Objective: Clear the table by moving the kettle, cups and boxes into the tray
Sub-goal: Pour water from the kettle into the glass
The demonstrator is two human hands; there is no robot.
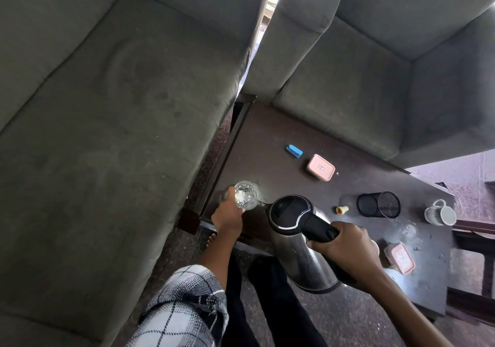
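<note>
Low in the middle of the frame, the right hand [345,245] is curled tight round the black handle of the steel kettle [300,258]. The kettle is held off the surface and tilted, lid closed, with its spout at the rim of a clear glass [247,195]. The left hand [227,219] grips that glass from the near side, at the left edge of the dark surface [267,138]. The glass glitters inside; whether it holds liquid cannot be told.

Higher up on the surface lies 1 pink box [320,167] with its lid on, contents hidden. Just to its upper left is a small blue item [294,151]. Right of the kettle a black mesh pot [379,204] lies on its side, with a small cream cap [342,209] near it. At the right edge a striped mug [440,214] lies tipped, its pale inside facing lower right. A 2nd pink box [399,258] sits at the lower right, just beside the right hand, its top speckled white.
</note>
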